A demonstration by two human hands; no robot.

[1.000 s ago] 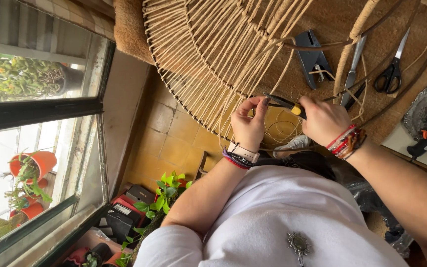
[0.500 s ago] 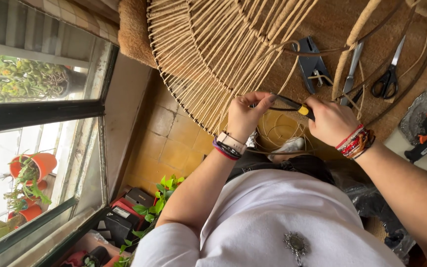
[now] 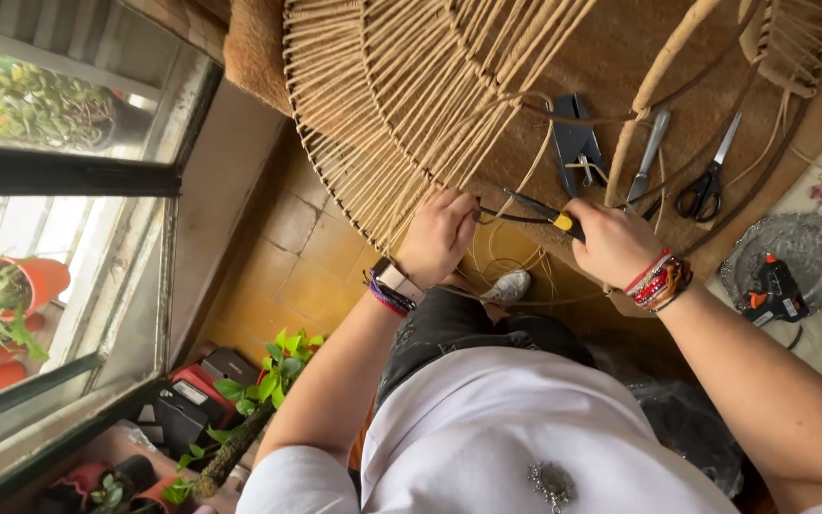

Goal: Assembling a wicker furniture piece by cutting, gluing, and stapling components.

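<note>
At the rim of the round woven frame, which lies across a brown worktop and overhangs a tiled floor, both hands work at one spot; left hand curled narrow, fingers pinching the cord strands right at the frame's edge; right hand closed around a yellow-and-black handled tool whose dark tip points across to the left hand's pinch, tip end itself too small to tell if it touches cord; loose cord loops in coils just below the hands, over a white shoe; progress judged: most of the frame's visible arc is already wrapped in tight radial cord, dense on the left and top, so the weave looks well along; the stretch under the hands and toward the right looks open, only a bare hoop and stray strands there, so that section seems left to do, plus loose ends to trim; further right a small fringed woven piece sits apart; on the worktop near the right hand lie black pliers, a metal blade tool, black scissors; well apart, a glue gun on a silver tray; potted plants by the window, lower left
</note>
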